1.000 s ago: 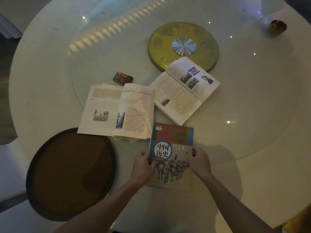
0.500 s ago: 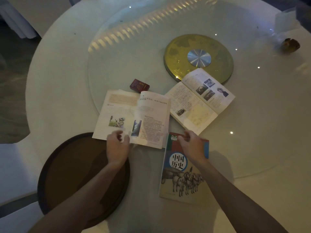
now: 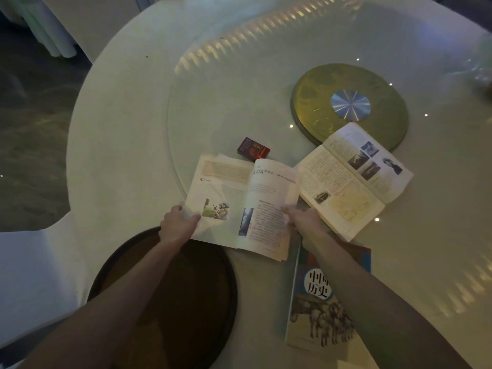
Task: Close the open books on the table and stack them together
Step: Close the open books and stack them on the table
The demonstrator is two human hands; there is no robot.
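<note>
An open book lies in the middle of the round white table, pages up. My left hand grips its left page edge near the bottom corner. My right hand holds the lower right edge of its right page. A second open book lies to the right, angled, its far corner over the gold disc. A closed book with a blue circle and horses on its cover lies near the front, partly under my right forearm.
A small red box sits just behind the middle open book. A gold disc with a silver hub marks the centre of the glass turntable. A dark round tray lies at the front left, under my left forearm.
My right hand left the closed book and went to the middle open book's right page. My left hand shifted to the left page edge. The view moved closer and leftward.
</note>
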